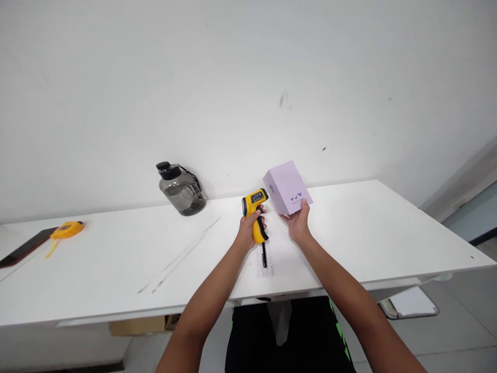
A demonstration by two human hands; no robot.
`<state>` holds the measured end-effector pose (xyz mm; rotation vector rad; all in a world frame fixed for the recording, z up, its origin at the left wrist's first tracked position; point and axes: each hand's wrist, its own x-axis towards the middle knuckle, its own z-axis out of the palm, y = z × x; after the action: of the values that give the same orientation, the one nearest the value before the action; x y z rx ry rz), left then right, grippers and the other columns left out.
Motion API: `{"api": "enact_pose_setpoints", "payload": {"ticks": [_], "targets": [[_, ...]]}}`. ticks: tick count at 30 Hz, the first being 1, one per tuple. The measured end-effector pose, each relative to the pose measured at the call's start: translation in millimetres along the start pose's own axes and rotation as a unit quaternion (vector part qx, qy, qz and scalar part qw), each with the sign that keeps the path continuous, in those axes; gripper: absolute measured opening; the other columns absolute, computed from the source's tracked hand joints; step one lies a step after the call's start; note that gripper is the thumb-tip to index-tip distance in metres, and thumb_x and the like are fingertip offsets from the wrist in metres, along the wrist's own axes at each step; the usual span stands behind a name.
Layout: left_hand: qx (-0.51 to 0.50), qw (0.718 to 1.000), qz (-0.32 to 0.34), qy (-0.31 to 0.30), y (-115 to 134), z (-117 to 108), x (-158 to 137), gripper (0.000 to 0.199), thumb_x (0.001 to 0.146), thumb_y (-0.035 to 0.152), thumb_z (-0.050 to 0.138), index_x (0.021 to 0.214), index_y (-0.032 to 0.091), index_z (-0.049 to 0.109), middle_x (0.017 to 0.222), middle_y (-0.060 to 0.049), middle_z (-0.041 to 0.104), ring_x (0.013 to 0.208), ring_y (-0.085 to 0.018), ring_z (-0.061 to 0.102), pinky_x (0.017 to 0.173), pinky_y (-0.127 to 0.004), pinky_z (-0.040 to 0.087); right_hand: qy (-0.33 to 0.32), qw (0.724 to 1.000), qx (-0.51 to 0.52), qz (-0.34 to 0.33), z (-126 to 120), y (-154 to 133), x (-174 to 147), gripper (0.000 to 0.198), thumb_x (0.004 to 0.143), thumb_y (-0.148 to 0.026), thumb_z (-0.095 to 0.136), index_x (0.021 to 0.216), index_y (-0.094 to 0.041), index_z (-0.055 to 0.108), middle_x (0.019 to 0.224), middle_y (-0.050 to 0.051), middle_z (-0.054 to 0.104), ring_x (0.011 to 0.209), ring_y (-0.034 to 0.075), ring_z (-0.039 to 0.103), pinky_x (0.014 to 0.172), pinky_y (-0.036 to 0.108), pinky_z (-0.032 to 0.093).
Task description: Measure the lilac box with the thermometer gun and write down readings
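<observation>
Around, bottle [184, 191], pen [264, 255], tape measure [68, 229]; left hand [246, 227] grips thermometer [257, 198], right hand [298, 224] box [288, 186].

You have one left hand [246, 229] and one right hand [298, 225], so that makes two hands. You can count one yellow thermometer gun [255, 199], one black pen [264, 256], one big bottle [182, 194] and one yellow tape measure [68, 229]. You see one dark flat thing [27, 247] and one white table [357, 228]. You get one purple box [288, 185] and one brown box [137, 326], so two boxes.
</observation>
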<state>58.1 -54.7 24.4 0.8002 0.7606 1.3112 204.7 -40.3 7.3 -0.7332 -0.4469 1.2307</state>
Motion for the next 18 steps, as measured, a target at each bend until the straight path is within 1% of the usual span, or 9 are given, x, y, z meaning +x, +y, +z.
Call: {"api": "enact_pose_setpoints", "payload": {"ticks": [6,12,18], "targets": [[-0.005,1.000,-0.005,-0.009,1.3,1.4,-1.2,0.045,0.062,0.036,0.082,0.099,0.018,0.065,0.087,0.001,0.062,0.057,-0.006,0.049,0.050,-0.023,0.045,-0.011,1.000,-0.009,0.007,-1.5,5.4,0.5,0.065,0.074,-0.077,0.046,0.122,-0.034,0.053,0.130,0.003,0.061,0.113,0.025,0.058,0.079,0.039,0.054],[-0.016,1.000,-0.005,-0.014,2.7,0.1,-0.3,0.047,0.060,0.036,0.083,0.098,0.016,0.064,0.086,0.001,0.062,0.057,-0.006,0.050,0.050,-0.022,0.047,-0.011,0.999,-0.042,-0.008,-4.9,12.3,5.4,0.064,0.072,-0.077,0.050,0.120,-0.035,0.053,0.130,0.001,0.062,0.114,0.023,0.058,0.078,0.036,0.053],[-0.035,0.999,-0.016,-0.020,2.4,0.2,1.2,0.046,0.059,0.034,0.083,0.097,0.017,0.064,0.083,0.002,0.061,0.054,-0.006,0.049,0.048,-0.022,0.046,-0.014,0.999,-0.040,0.014,-5.6,13.3,5.7,0.060,0.073,-0.077,0.049,0.116,-0.035,0.054,0.127,0.000,0.065,0.112,0.023,0.060,0.076,0.036,0.055]]}}
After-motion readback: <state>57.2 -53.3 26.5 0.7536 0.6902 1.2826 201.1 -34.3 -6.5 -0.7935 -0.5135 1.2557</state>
